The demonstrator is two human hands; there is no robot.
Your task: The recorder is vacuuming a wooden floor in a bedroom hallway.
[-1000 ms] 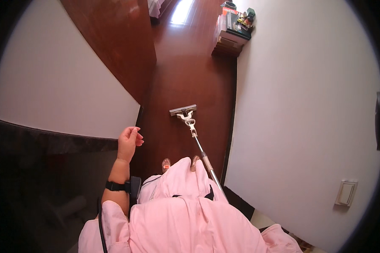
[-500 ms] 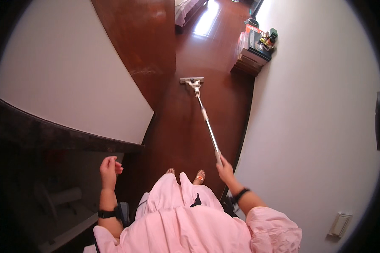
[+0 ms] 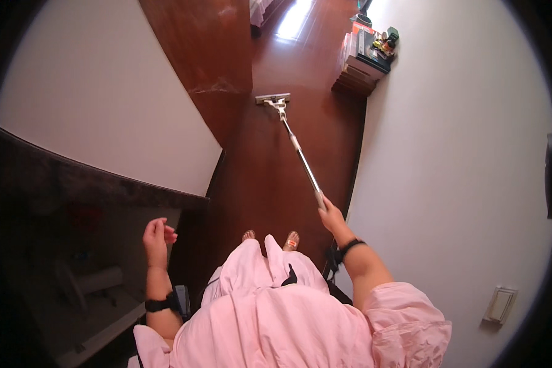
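Note:
My right hand (image 3: 331,214) is closed round the grey grip at the near end of a mop (image 3: 306,167). The mop's metal pole slants forward and to the left across the floor. At its far end a flat, wide mop head (image 3: 273,99) lies on the dark red wooden floor (image 3: 306,126), close to the brown door panel. Raised at the left, my left hand (image 3: 157,238) holds nothing; its fingers are loosely bent and partly apart. It is nearest to the end of a dark ledge.
A white wall (image 3: 454,153) runs along the right, with a wall switch (image 3: 500,305) low on it. Stacked boxes (image 3: 362,64) bearing small items stand against it farther on. To the left are a pale partition (image 3: 122,104), a brown door panel (image 3: 211,52) and the dark ledge (image 3: 98,177).
The mop head has slid a little farther ahead and slightly left, as my right arm reached forward with the pole. My left hand stays raised and empty.

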